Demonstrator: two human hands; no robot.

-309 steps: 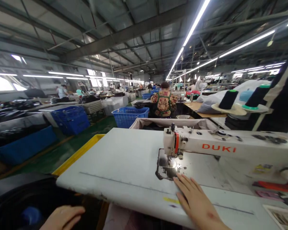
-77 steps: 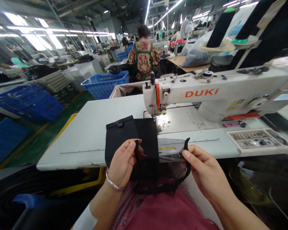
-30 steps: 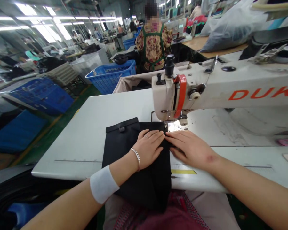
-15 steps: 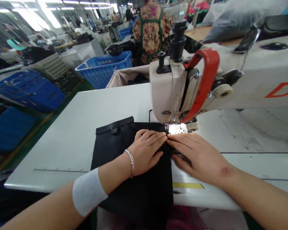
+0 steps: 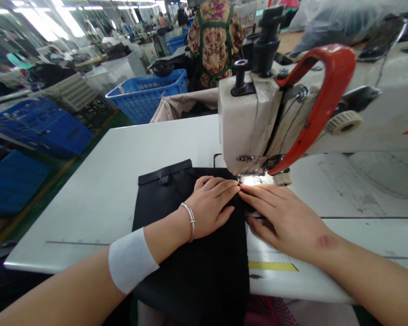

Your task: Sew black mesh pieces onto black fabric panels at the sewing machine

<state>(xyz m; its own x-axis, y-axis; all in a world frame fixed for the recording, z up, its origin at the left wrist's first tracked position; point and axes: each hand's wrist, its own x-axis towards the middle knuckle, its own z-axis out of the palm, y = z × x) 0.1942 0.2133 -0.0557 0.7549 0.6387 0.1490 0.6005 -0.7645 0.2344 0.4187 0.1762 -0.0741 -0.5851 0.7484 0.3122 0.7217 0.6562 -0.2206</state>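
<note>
A black fabric piece with a small buckle lies on the white sewing table and hangs over its front edge. My left hand lies flat on the fabric, fingers stretched toward the needle. Beside it my right hand presses flat on the fabric's right edge, fingertips almost touching the left ones. Both sets of fingertips sit just before the lit needle area under the head of the cream sewing machine, which has a red guard.
A blue basket and a beige cloth bin stand behind the table. A person in a floral top sits further back. Blue crates line the left aisle. Yellow tape marks the table's front.
Over the last second both hands have stayed flat on the black fabric at the needle. My head has leaned closer, so the machine head looks larger.
</note>
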